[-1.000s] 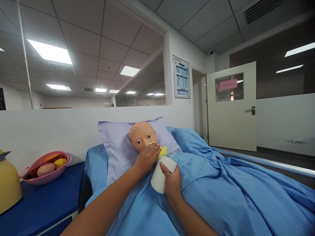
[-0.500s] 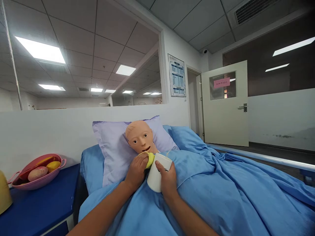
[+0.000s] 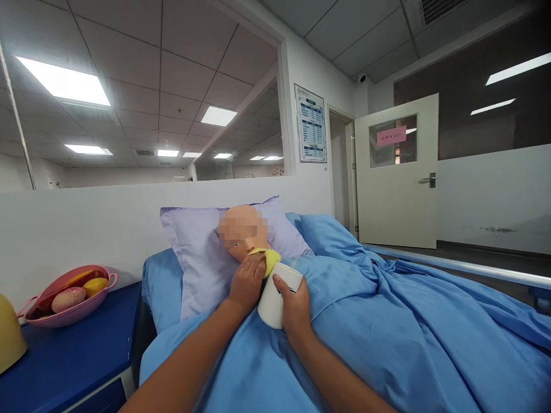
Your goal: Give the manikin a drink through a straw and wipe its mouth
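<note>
A mannequin head (image 3: 241, 225) rests on a lilac pillow (image 3: 196, 241), its body under a blue quilt (image 3: 357, 321). My left hand (image 3: 247, 281) presses a yellow cloth (image 3: 272, 260) over the mannequin's mouth and chin, fingers closed on it. A white cup (image 3: 271, 307), tilted, is gripped in my right hand (image 3: 297, 301), thumb along its near side. The cup sits just right of my left hand, close under the cloth. What the cup contains cannot be seen.
To the left, a blue bedside cabinet (image 3: 86, 350) bears a pink basket (image 3: 71, 315) of fruit and a yellow rounded object (image 3: 9, 338), cut by the frame edge. A bed rail (image 3: 465, 267) runs along the right. Farther back stands an open door (image 3: 396, 212).
My left hand has moved up with the yellow cloth, which now covers the mannequin's mouth. The right hand still holds the cup in nearly the same place. The view has tilted slightly.
</note>
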Demonstrator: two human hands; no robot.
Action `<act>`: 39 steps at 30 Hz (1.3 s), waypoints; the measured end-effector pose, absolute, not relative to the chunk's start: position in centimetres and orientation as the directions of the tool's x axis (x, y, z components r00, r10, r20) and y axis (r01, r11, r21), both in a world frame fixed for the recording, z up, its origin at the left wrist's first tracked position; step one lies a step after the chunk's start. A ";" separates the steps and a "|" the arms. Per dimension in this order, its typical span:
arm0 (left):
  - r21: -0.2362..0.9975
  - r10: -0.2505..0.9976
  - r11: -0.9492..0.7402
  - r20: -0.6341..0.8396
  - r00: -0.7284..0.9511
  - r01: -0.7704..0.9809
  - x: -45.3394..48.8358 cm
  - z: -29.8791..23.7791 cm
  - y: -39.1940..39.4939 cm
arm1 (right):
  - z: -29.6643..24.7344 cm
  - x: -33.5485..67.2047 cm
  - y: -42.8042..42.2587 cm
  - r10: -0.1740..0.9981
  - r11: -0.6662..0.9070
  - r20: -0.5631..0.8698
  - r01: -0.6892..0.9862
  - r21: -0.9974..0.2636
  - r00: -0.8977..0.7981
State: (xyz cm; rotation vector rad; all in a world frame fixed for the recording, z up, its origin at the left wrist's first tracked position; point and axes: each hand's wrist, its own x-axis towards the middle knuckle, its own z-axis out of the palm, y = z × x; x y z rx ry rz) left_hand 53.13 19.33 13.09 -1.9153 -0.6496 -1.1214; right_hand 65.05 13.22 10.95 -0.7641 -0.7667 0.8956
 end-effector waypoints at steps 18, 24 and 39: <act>-0.216 0.046 -0.772 0.919 0.392 0.597 53.7 16.2 17.4 | 10.9 65.1 13.4 0.868 0.422 0.280 -0.310 -0.852 0.410; -0.414 0.049 -0.645 0.816 0.576 0.642 53.7 16.2 19.1 | 10.8 65.0 13.5 0.882 0.411 0.266 -0.358 -0.838 0.390; -0.274 0.115 -0.655 0.885 0.452 0.704 52.7 13.9 18.6 | 10.7 64.7 13.1 0.878 0.436 0.318 -0.323 -0.840 0.357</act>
